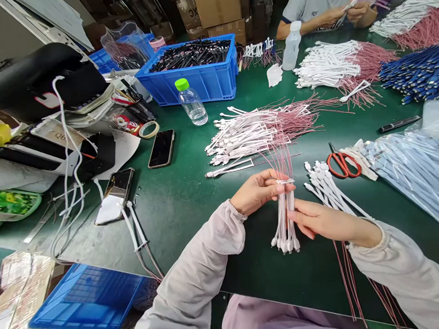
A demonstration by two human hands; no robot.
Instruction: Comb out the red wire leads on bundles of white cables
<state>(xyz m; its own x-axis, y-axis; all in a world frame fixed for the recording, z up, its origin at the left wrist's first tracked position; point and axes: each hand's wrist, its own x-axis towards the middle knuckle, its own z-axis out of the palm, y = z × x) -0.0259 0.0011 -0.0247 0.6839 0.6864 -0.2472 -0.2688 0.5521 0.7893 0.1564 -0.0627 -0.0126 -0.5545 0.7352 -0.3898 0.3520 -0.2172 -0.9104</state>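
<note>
A bundle of white cables hangs upright in front of me, its white connectors down and thin pink wires fanning out above. My left hand is closed around the bundle's upper part, thumb and fingers pinching near a white tie. Lower down, my right hand has its fingers and thumb closed on the bundle's right side. Beyond my hands lies a large pile of white cables with pink wires. To the right, partly behind my right forearm, rests a smaller group of white cables.
Red-handled scissors lie at right beside clear plastic bags. A phone, a green-capped bottle and a blue bin of black cables stand further back. Across the table a co-worker handles similar wires.
</note>
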